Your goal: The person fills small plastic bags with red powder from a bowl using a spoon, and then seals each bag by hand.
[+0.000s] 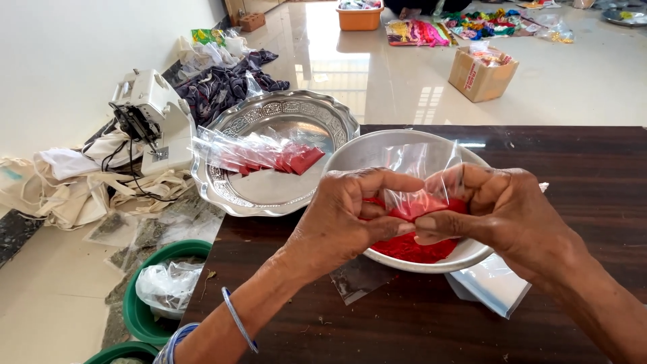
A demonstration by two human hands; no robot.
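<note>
Both my hands hold one small clear plastic pouch (419, 192) with red powder in its bottom, over a steel bowl (377, 154) of red powder (411, 248). My left hand (350, 216) pinches the pouch's left side, thumb and fingers closed on it. On the pouch's right side my right hand (495, 209) grips it the same way. An ornate silver tray (283, 114) to the left carries several filled pouches (259, 155) of red powder.
The bowl stands on a dark wooden table (579, 168). Empty clear bags (495, 286) lie under its right side. A white sewing machine (151, 111), cloth piles, green tubs (151, 296), a cardboard box (482, 71) and an orange bin (360, 17) sit on the floor.
</note>
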